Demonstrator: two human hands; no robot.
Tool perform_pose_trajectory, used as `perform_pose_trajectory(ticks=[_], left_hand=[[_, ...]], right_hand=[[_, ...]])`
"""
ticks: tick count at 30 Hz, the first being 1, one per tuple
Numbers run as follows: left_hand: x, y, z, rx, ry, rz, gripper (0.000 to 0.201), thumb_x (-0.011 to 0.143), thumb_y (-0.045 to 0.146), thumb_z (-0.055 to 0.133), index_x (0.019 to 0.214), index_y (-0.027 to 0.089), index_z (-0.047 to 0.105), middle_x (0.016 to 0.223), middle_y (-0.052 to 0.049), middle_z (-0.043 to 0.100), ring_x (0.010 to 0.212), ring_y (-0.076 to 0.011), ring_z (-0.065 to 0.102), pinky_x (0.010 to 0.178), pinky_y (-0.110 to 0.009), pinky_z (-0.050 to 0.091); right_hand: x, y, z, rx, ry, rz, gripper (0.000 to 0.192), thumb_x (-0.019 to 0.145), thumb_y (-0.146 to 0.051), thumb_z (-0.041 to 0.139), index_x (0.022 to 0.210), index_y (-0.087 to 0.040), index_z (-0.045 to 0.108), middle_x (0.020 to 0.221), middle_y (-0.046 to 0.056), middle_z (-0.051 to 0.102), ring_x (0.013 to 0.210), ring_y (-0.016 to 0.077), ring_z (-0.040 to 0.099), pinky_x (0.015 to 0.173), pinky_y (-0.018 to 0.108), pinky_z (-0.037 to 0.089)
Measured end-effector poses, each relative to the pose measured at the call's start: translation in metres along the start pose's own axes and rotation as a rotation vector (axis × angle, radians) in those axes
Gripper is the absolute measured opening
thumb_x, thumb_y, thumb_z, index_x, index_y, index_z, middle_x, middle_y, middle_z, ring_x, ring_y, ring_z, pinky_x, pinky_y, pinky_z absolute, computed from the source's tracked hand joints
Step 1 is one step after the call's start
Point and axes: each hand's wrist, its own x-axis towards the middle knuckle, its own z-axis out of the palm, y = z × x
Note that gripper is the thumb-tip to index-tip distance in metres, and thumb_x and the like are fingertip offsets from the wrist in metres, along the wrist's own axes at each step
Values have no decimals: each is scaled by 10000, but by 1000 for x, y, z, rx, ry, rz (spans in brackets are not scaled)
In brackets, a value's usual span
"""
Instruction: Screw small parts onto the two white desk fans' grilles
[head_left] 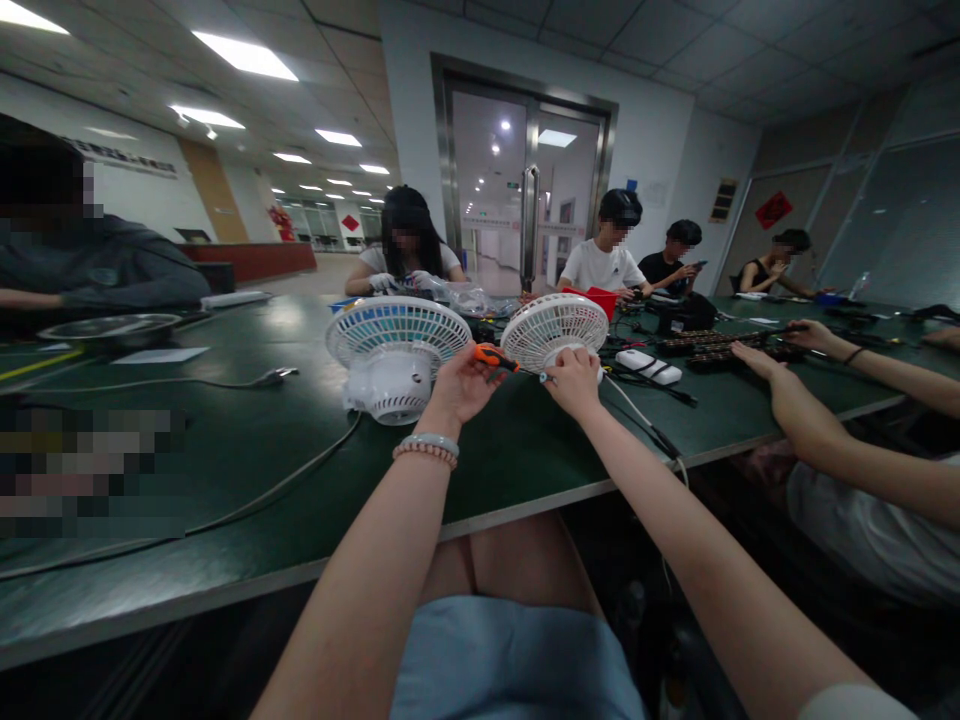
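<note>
We count two fans on the surface | left hand closed on orange screwdriver between them | right hand curled, gripping right fan | left fan untouched

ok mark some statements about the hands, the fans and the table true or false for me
1. The left hand holds an orange-handled tool. True.
2. The right hand rests flat on the dark green table. False: it is at the back of the smaller white plastic fan.
3. Two white fans stand on the table. True: the larger white fan with a blue inside stands left of the smaller one.
4. The left wrist is bare. False: it wears beaded bracelets.
5. The table is red. False: it is dark green.
</note>
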Motion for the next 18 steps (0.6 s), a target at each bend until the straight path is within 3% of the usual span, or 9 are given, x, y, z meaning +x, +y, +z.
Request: perform_pose_trajectory(ticks=[9,18], left_hand=[[7,-5,-1,31,6,108,211,781,351,551,806,157,629,743,-17,643,725,-130,608,714,-299,503],[2,-4,5,33,-37,79,245,792,386,534,781,152,609,861,-67,664,919,-192,620,852,-370,480]], right_hand=[[1,-1,-4,-17,-29,2,216,810,-388,510,865,-276,686,1022,65,499,1001,246,311,812,402,202],[0,-3,-6,-13,-30,14,214,808,-375,518,874,-265,690,1040,78,499,1005,252,315,813,405,208]])
